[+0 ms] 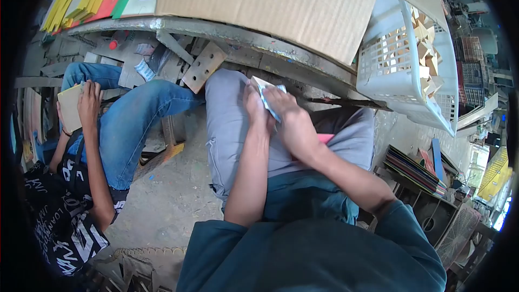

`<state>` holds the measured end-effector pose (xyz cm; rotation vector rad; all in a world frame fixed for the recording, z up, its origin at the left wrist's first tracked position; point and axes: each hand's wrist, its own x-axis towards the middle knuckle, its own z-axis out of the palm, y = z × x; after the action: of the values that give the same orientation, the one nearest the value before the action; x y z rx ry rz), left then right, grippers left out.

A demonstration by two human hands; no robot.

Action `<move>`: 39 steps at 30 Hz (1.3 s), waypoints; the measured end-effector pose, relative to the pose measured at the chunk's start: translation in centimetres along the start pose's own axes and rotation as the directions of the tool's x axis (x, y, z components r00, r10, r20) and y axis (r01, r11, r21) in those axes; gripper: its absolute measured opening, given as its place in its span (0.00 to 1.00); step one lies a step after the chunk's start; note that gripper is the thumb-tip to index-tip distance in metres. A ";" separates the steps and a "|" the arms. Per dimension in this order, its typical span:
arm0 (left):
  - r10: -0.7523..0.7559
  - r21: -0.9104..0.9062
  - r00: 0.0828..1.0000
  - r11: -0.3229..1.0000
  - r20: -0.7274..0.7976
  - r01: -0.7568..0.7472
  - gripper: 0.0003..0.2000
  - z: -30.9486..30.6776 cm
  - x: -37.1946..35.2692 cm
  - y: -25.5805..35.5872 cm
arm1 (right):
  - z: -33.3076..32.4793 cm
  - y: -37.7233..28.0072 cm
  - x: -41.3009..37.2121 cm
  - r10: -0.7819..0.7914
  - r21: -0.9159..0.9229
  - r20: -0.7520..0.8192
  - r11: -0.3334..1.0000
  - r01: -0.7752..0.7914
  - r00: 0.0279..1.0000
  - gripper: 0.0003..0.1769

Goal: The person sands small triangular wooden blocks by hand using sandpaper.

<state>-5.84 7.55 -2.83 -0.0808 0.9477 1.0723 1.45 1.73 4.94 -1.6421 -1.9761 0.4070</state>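
Above my lap, my left hand [255, 105] is closed around a small pale wooden piece [259, 81]. My right hand [287, 109] is pressed against the same piece, gripping a thin folded blue-and-white sheet [266, 100] that shows between the two hands. Fingers cover most of the piece, so its full shape is hidden. A pink item [325, 138] lies on my lap beneath my right forearm.
Ahead stands a bench edge [227, 28] with a large cardboard box [265, 5]. A white plastic basket [389, 65] of wooden pieces is at right. At left a co-worker's hands hold a flat yellowish block [70, 107]. Stacked boards [413, 170] lean at right.
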 end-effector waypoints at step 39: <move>0.047 -0.250 0.988 0.968 0.148 -0.009 0.19 0.5 0.0 -1.0 | -0.5 1.4 2.2 0.071 -0.024 -0.022 0.997 -0.071 0.997 0.26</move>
<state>-4.73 7.29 -2.95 -0.1890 0.6747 1.2027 2.63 4.16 5.01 -1.7290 -1.9188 0.3920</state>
